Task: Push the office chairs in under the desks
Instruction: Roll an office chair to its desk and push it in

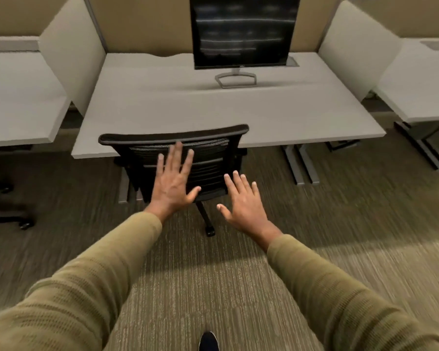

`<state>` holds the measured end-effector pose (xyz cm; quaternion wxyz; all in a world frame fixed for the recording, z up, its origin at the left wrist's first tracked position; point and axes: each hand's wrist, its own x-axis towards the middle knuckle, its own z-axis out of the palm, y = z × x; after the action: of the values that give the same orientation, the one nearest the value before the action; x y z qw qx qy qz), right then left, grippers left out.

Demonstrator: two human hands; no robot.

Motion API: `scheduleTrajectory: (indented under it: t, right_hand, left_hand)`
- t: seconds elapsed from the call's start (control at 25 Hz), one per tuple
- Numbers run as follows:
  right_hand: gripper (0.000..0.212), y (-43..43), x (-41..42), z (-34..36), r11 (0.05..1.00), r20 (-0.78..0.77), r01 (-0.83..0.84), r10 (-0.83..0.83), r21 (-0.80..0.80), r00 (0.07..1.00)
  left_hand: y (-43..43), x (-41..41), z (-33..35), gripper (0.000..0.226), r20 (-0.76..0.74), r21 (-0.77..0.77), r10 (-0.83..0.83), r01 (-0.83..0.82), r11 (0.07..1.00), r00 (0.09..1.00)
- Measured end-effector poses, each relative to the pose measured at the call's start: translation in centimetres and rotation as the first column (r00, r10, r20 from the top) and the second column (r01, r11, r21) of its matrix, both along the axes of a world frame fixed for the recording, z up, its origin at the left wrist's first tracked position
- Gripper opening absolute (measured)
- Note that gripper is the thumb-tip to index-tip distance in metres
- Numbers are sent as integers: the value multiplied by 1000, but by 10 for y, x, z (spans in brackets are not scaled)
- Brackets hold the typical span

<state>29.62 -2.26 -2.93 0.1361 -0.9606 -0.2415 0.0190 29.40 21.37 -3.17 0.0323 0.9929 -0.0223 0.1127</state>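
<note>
Outstretched over the carpet, a person's left hand and right hand hover at the back of a black mesh office chair, all fingers splayed straight and grasping nothing; whether either palm touches the mesh cannot be told. The chair stands left of centre at the near edge of the grey surface, its backrest up against that edge and its seat hidden beneath, one caster leg jutting out toward the person. The top rail sits at a slight angle to the edge, and that looks like the main hazard: a shove from the left hand alone, which sits higher and nearer the middle of the backrest, would likely swivel the chair rather than roll it straight. An armrest shows at the right side level with the edge and could catch on it if the chair is driven harder. The metal support of the surface stands just beside the chair's left flank, so a skewed roll may knock the base against it. A hard bump could also rattle the monitor standing toward the back. At far left, the base of a second chair shows on the carpet by the neighbouring surface, and seems to need tucking in too.
</note>
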Motion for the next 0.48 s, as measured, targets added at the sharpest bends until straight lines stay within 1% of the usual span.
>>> scheduleTrajectory:
  t: [0.08,0.24,0.36,0.48]
  right_hand:
    - [86,-40,-46,-9,998,-51,67,-67,-11,996]
    - [84,-123,-139,-16,982,-111,188,-190,-27,976]
    - [83,-185,-216,-11,957,-141,290,-290,-19,947]
    - [82,-240,-296,2,940,-133,340,-337,3,932]
  left_hand:
    - [-54,-35,-22,105,-107,-18,-110,109,994,988]
    - [-160,-103,-47,97,-256,-96,-255,238,966,932]
    - [-232,-157,-43,94,-296,-102,-343,328,939,892]
    - [-291,-217,-29,92,-274,-85,-383,374,923,882]
